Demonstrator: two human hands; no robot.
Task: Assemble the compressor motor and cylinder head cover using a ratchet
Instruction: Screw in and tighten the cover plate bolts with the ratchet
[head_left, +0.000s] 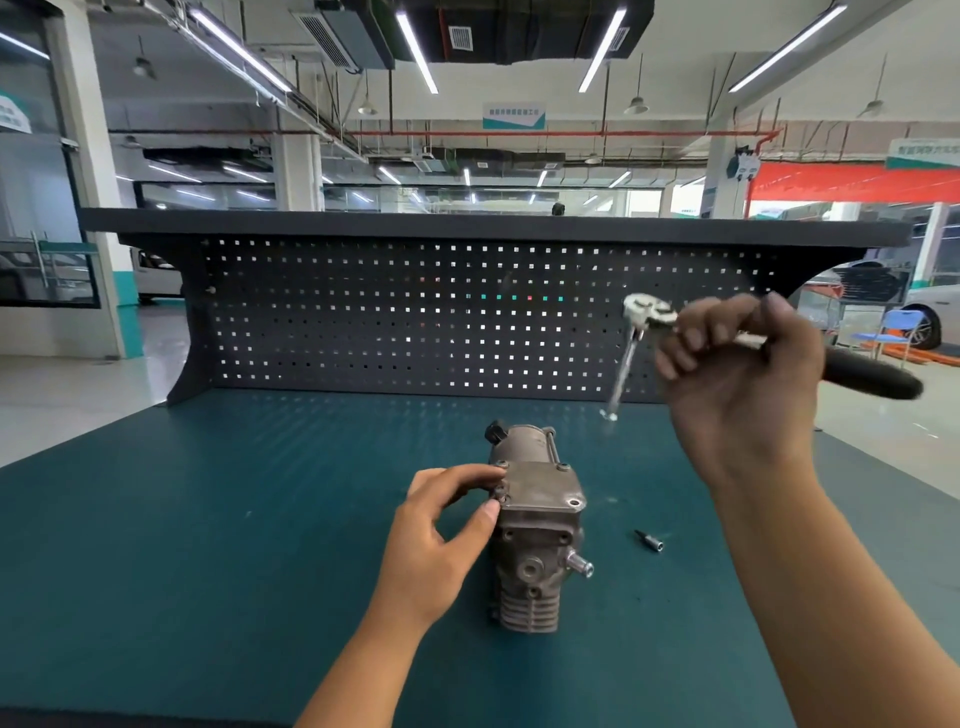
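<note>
Left hand (436, 525) pinches the cover (543, 486) corner; right hand (737, 379) grips the raised ratchet (648, 310)

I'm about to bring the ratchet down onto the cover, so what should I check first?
1. Right hand grips the ratchet: ok.
2. Left hand pinches the bolt at the near left corner of the cover: ok.
3. That bolt threaded straight: cannot tell.
4. Tip of the extension on a bolt: not ok, it hangs above the mat.
5. Loose socket lies apart from the compressor: ok.
</note>
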